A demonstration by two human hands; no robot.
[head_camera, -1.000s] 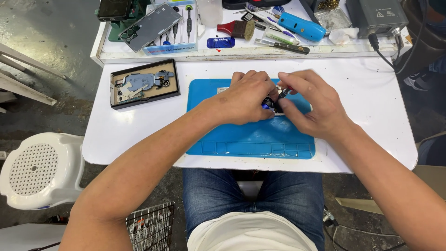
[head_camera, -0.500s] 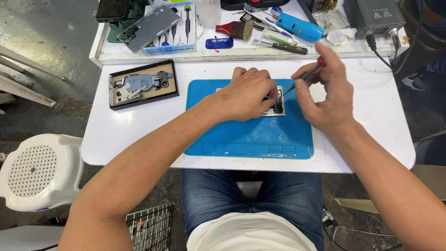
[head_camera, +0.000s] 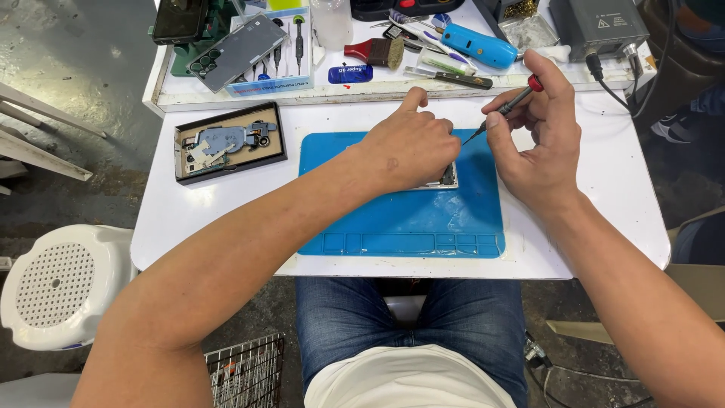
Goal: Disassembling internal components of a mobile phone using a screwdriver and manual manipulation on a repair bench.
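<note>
My left hand (head_camera: 411, 147) lies fingers-down over a small opened phone (head_camera: 445, 180) on the blue work mat (head_camera: 393, 219), covering most of it. My right hand (head_camera: 540, 128) holds a thin precision screwdriver (head_camera: 507, 106) with a red cap, its tip pointing down-left toward the phone's upper right corner, just beside my left fingers. Whether the tip touches the phone is not clear.
A black tray (head_camera: 226, 143) with phone parts sits left of the mat on the white table (head_camera: 604, 189). Behind it a raised shelf holds a phone back panel (head_camera: 238, 53), a brush (head_camera: 377, 53), a blue tool (head_camera: 479, 44) and a grey power unit (head_camera: 596, 26). A white stool (head_camera: 57, 283) stands at left.
My right hand has lifted up and to the right, away from the phone, with the screwdriver now showing in its fingers. My left hand stays on the phone.
</note>
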